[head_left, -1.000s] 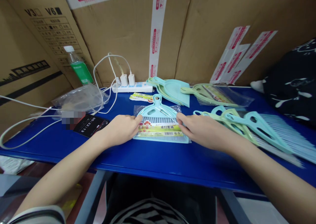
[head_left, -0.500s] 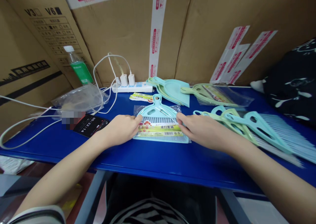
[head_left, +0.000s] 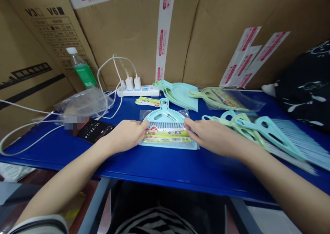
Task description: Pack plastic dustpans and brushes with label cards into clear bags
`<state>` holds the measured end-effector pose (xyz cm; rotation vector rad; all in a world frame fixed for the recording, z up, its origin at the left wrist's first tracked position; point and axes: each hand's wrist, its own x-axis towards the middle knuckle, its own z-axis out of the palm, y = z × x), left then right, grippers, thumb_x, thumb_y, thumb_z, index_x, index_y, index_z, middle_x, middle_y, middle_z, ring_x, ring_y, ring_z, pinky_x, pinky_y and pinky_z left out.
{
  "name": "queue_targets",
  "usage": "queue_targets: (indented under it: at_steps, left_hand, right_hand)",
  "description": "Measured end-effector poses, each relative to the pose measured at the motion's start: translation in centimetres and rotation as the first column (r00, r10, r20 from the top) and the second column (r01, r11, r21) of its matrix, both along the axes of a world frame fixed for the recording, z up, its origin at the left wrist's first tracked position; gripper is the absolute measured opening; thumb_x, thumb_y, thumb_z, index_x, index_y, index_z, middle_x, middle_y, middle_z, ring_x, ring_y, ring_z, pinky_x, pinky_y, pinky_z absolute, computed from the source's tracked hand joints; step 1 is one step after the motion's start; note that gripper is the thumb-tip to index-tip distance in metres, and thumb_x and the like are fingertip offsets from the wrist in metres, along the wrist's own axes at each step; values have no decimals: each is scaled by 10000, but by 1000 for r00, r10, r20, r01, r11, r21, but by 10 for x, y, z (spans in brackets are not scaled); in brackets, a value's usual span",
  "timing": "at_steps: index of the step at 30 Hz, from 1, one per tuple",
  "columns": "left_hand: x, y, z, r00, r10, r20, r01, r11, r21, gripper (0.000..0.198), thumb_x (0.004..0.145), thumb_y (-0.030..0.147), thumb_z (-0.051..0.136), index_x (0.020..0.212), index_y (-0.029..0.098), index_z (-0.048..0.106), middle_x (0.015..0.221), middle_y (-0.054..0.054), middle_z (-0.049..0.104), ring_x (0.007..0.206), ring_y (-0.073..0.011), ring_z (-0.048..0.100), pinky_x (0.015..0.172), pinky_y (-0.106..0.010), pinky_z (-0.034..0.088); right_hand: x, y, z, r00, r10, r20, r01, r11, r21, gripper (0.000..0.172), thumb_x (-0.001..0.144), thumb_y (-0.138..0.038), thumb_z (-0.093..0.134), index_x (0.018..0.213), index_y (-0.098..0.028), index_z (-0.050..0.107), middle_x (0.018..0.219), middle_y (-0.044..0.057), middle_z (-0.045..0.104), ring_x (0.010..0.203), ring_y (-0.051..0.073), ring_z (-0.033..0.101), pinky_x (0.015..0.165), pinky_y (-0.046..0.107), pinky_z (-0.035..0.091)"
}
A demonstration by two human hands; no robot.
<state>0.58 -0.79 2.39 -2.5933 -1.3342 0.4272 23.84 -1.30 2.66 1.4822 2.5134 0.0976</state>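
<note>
A light blue brush and dustpan set point(head_left: 165, 119) lies in a clear plastic bag in front of me, handles pointing away. A yellow-green printed label point(head_left: 167, 135) crosses it inside the bag. My left hand point(head_left: 130, 134) is closed on the bag's left edge, thumb towards the brush. On the opposite edge, my right hand point(head_left: 203, 134) pinches the plastic with its fingers curled. The bristles show between both hands. Just right of my right hand, several loose blue and green brushes point(head_left: 273, 134) lie in an overlapping pile.
Behind the set are stacked dustpans point(head_left: 183, 91), a bagged green set point(head_left: 224, 99) and loose labels point(head_left: 148, 101). A power strip point(head_left: 152, 90) with white cables, a phone point(head_left: 94, 130), crumpled plastic point(head_left: 82, 101) and a bottle point(head_left: 84, 70) are at left. Cardboard point(head_left: 129, 31) walls the blue table point(head_left: 160, 168).
</note>
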Motion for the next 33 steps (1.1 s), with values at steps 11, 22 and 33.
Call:
queue_targets:
  at_steps: [11,22,33]
  left_hand:
    - [0,0,-1,1000,-8,6,8,1000,8,192,934,203,347,958,146,528,789,-78,676,730,-214,665,679,-316,515]
    - [0,0,-1,1000,-1,-3,1,1000,8,201,943,200,336,974,142,526,797,-79,679,738,-220,668,683,-326,517]
    - [-1,1,-2,1000,-7,1,7,1000,7,200,943,200,343,981,135,528,799,-85,675,733,-227,665,674,-334,511]
  right_hand:
    - [0,0,0,1000,-9,3,9,999,-31,233,973,-206,251,933,-177,478,692,47,621,603,192,585,506,279,241]
    - [-1,1,0,1000,-22,15,23,998,-63,239,988,-210,243,991,-162,477,769,65,644,670,205,608,534,285,253]
    - [3,0,-2,1000,6,-16,-7,1000,-28,225,974,-199,259,949,-167,481,731,58,640,626,191,592,522,282,258]
